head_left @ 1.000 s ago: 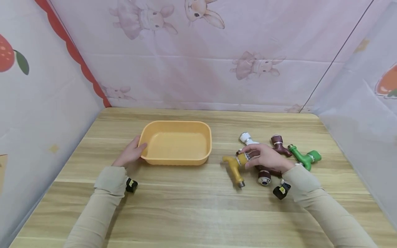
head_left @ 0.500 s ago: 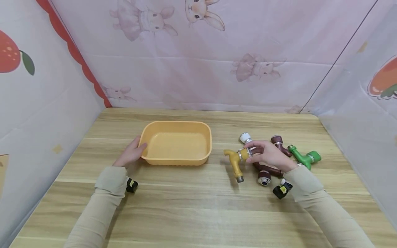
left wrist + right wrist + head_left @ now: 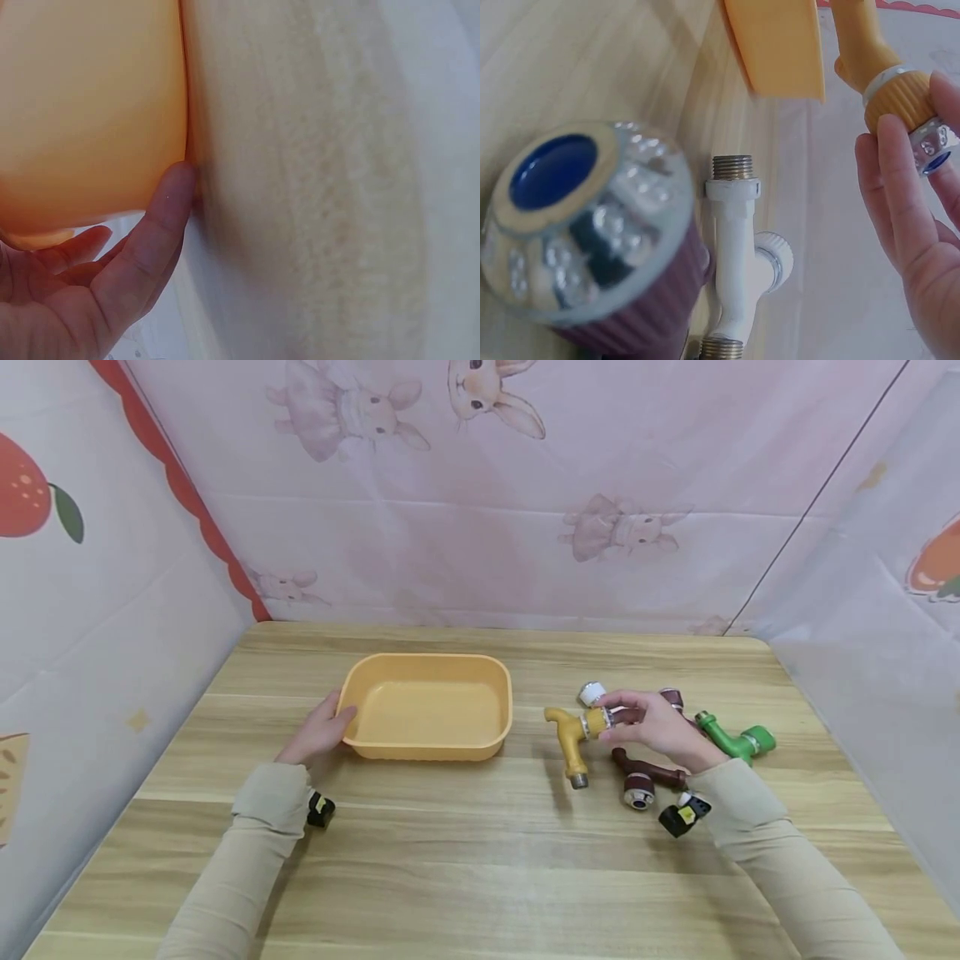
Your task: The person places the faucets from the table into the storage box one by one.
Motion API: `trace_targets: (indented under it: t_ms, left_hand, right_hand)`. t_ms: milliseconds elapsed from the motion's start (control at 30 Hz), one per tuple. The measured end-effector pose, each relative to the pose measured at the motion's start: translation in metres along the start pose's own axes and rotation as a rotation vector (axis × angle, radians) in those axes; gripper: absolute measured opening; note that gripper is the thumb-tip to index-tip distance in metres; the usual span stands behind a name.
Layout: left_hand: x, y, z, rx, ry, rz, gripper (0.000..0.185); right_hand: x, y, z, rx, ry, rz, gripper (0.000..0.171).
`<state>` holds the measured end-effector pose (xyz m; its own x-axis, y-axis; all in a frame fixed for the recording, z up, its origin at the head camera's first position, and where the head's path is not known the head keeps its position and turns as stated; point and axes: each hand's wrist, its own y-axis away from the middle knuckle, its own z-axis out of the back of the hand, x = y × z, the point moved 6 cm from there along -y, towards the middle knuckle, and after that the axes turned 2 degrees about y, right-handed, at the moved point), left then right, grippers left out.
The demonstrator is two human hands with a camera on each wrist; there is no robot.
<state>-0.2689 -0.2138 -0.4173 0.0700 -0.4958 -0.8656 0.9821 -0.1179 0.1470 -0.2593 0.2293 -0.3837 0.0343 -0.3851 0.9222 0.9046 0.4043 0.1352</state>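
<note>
My right hand [image 3: 651, 727] pinches a yellow plastic tap [image 3: 572, 739] by its knob end and holds it lifted above the wooden table, spout hanging down; the right wrist view shows fingers [image 3: 902, 196] round the yellow ribbed knob [image 3: 897, 100]. My left hand [image 3: 318, 732] rests against the left wall of an empty orange tub [image 3: 426, 745], thumb [image 3: 161, 217] pressed on the tub's side [image 3: 90, 112]. Beside the right hand lie a brown tap [image 3: 643, 774], a white tap [image 3: 592, 693], another brown tap [image 3: 672, 699] and a green tap [image 3: 733, 742].
The wooden table [image 3: 465, 852] is boxed in by cloth walls at the back and both sides. Below the right wrist a brown tap's knob [image 3: 592, 240] looms large, with the white tap [image 3: 739, 255] lying flat beside it.
The right hand has lifted the yellow tap off the table and carried it slightly up and back. The left hand and the tub have stayed put.
</note>
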Motion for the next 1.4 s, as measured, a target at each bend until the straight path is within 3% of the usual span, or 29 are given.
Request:
trace_targets:
  t_ms: [433, 733, 1200, 1400]
  left_hand:
    - [0.001, 0.009, -0.005, -0.023, 0.008, -0.021, 0.046]
    - [0.006, 0.01, -0.004, -0.033, -0.032, 0.016, 0.048]
    - [0.005, 0.012, -0.003, -0.036, -0.012, 0.016, 0.044]
    - [0.004, 0.013, 0.0, -0.013, -0.065, 0.07, 0.052]
  right_hand:
    - [0.009, 0.001, -0.005, -0.049, -0.046, 0.053, 0.051]
    - [0.01, -0.005, -0.008, -0.072, -0.08, 0.037, 0.053]
    - [0.023, -0.015, -0.017, -0.105, -0.089, 0.065, 0.053]
    - [0.028, -0.019, -0.022, -0.096, -0.121, 0.059, 0.053]
